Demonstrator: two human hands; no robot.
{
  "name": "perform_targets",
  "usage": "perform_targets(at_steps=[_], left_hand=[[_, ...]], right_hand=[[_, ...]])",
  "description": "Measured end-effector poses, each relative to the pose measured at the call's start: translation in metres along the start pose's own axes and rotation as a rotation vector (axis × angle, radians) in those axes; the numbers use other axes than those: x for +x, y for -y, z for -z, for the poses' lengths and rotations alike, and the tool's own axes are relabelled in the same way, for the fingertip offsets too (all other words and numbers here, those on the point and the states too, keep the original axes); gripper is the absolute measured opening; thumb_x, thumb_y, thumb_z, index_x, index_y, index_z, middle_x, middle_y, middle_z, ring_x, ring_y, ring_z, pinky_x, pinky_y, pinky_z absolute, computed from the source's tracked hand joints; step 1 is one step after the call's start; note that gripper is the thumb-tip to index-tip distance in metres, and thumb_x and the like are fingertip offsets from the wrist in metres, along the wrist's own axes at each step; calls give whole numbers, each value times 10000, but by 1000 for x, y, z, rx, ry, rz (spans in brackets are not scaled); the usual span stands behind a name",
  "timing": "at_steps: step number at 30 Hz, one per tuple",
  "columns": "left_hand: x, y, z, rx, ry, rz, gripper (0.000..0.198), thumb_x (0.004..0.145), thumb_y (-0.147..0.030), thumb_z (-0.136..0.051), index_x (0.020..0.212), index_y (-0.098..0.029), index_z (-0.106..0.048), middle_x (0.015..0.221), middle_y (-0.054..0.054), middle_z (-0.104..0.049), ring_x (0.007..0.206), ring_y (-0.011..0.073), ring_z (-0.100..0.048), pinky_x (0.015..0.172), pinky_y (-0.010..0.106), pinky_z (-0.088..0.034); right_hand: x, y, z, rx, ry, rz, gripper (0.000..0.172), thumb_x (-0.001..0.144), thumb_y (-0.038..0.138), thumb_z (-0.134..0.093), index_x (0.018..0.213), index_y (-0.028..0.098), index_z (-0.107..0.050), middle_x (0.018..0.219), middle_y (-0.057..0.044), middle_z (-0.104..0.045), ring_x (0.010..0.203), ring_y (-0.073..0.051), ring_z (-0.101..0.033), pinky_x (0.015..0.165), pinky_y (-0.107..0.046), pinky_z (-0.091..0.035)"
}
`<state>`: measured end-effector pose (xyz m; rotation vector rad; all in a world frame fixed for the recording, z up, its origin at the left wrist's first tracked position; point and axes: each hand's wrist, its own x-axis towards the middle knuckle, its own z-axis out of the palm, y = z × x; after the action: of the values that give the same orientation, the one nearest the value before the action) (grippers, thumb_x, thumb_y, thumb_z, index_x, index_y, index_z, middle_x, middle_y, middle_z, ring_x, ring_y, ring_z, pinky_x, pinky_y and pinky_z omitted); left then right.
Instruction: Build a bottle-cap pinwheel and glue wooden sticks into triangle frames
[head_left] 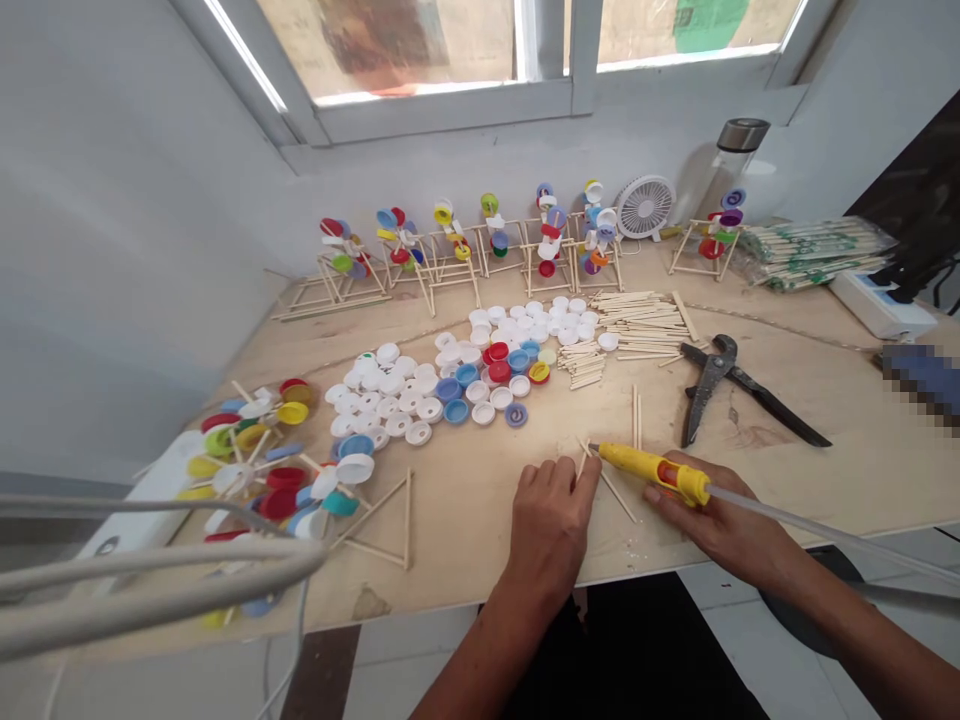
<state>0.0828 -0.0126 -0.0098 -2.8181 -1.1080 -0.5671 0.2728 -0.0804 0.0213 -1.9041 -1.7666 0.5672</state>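
Note:
My right hand [727,520] is wrapped around a yellow hot glue gun [652,470], with a long clear glue stick [810,525] running out of its back. Its nozzle touches or nearly touches the spot where thin wooden sticks [616,494] meet at an angle. My left hand [551,525] is closed with its fingers curled on the table, holding those sticks down at their upper end; part of them is hidden by the fingers. Just beyond the nozzle lie two loose parallel sticks [637,418]. A glued stick triangle [407,520] lies to the left.
White and coloured bottle caps [416,432] spread over the middle. Stick piles [641,325] and black pliers [716,385] lie at the right. Several cap wheels on stick frames [551,255] line the back, beside a small fan [645,207]. Cap wheels [281,500] and blurred cables [172,590] are left.

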Motion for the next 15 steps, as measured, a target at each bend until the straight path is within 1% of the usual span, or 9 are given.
perform_targets(at_steps=[4,12,15], left_hand=[[0,0,0,-1,6,4,277,898,-141,-452,1145,-196,-564,736,15,-516,680,163,-498,611,309,-365],[0,1,0,-26,22,3,278,908,-146,-432,1147,-191,-566,734,18,-520,688,167,-499,625,313,-362],[1,1,0,-30,29,7,274,909,-146,-429,1140,-188,-570,734,19,-523,687,168,-498,623,313,-358]], right_hand=[[1,4,1,0,0,-5,207,858,385,-487,765,215,-562,733,-2,-623,663,-144,-593,571,-230,-460],[2,6,2,-6,23,-3,234,875,408,-465,775,213,-548,750,-14,-630,674,-155,-598,586,-247,-467],[2,6,2,-18,26,-15,234,879,413,-459,805,214,-559,775,-20,-640,689,-160,-607,587,-247,-470]])
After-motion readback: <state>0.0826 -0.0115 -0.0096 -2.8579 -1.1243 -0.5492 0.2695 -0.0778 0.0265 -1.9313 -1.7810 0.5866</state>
